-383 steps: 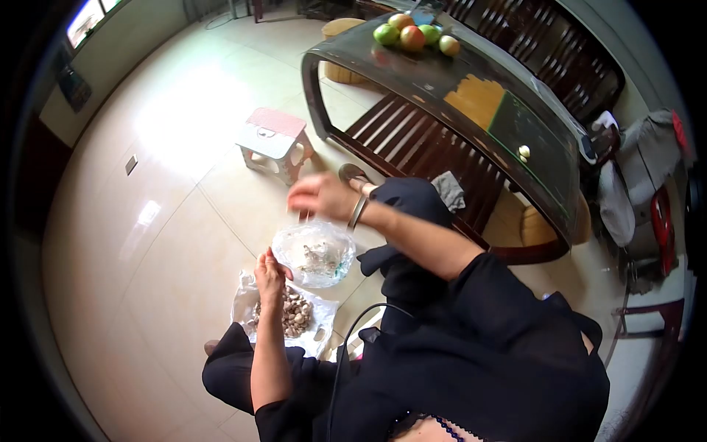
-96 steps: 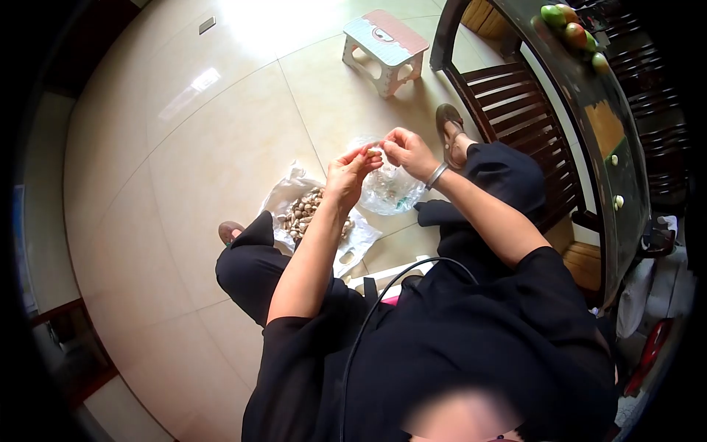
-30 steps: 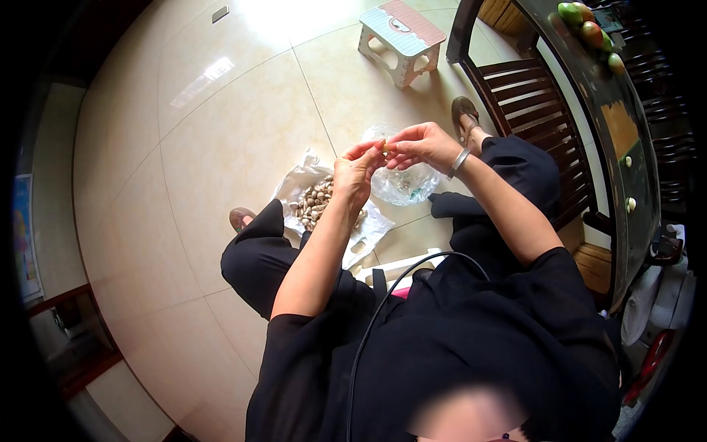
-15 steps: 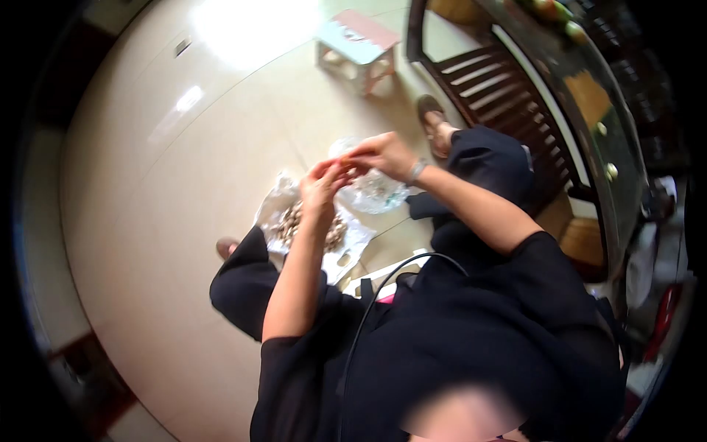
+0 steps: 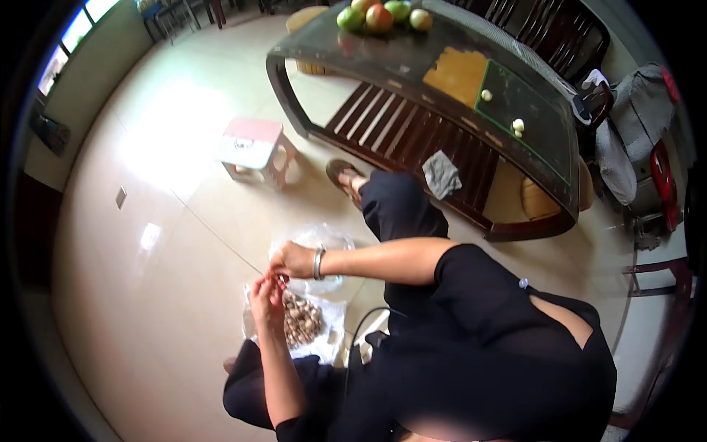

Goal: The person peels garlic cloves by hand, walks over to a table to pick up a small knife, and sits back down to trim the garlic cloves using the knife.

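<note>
My left hand (image 5: 266, 298) and my right hand (image 5: 293, 259) meet in front of me, fingertips pinched together. Whatever lies between the fingers is too small and hidden to name. A metal bracelet (image 5: 319, 263) circles my right wrist. Just below the hands, a white plastic bag (image 5: 333, 333) is spread on the floor, bearing a pile of small roundish brown and whitish pieces (image 5: 300, 321). A clear plastic bag (image 5: 335, 239) sits behind my right hand, partly covered by it; its contents are unclear.
A small pink and white stool (image 5: 254, 144) stands on the tiled floor ahead. To the right is a dark low table (image 5: 398, 62) with several green and reddish fruits (image 5: 379, 18) and pale bulb-like pieces (image 5: 518, 125). A grey cloth (image 5: 442, 175) lies on its slatted lower shelf.
The view has swung up and to the right, so more of the table shows. My hands remain together above the bags, fingers still pinched.
</note>
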Demonstrator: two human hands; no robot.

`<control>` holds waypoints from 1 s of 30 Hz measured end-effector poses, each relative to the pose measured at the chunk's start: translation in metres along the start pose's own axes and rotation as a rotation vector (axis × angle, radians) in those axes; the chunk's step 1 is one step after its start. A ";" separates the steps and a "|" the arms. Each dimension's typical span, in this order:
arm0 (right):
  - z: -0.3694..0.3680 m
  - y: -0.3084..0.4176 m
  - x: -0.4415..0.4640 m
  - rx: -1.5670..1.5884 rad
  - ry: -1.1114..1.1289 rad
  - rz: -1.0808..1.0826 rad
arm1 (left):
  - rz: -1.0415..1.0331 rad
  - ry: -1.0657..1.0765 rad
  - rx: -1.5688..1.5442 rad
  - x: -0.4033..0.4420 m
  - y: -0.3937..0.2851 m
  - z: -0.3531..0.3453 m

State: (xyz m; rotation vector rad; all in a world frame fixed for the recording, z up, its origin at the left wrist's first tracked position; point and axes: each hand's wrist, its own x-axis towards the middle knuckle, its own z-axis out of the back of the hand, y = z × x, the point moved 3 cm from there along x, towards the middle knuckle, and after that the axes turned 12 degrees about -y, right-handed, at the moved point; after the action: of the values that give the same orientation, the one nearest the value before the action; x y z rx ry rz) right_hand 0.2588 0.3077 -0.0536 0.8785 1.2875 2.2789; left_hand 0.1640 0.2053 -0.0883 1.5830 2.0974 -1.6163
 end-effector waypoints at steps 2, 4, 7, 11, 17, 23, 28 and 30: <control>0.002 0.003 0.000 -0.023 0.005 -0.018 | 0.018 0.011 -0.029 0.002 0.002 0.002; 0.002 0.003 -0.001 0.068 0.030 -0.132 | 0.028 0.031 -0.058 -0.002 0.001 -0.002; 0.003 0.004 0.000 0.088 0.005 -0.090 | 0.019 0.061 -0.097 -0.004 0.001 -0.004; 0.004 0.005 0.001 -0.018 0.035 -0.008 | -0.037 0.136 -0.087 0.007 0.006 0.004; 0.007 0.012 0.000 0.053 0.058 -0.158 | -0.034 0.053 -0.075 0.002 0.004 0.003; 0.007 0.017 -0.002 0.165 0.066 -0.254 | -0.048 0.036 -0.054 0.003 0.005 0.004; 0.006 0.014 -0.002 0.139 0.103 -0.268 | -0.029 0.007 -0.040 0.002 0.004 0.003; 0.007 0.016 -0.001 0.136 0.108 -0.257 | -0.037 0.018 -0.044 0.002 0.005 0.004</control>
State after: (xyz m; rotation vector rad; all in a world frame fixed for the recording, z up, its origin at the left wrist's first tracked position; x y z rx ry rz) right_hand 0.2640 0.3034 -0.0375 0.5982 1.5216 2.0817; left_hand 0.1653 0.2033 -0.0945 1.5606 2.1678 -1.5613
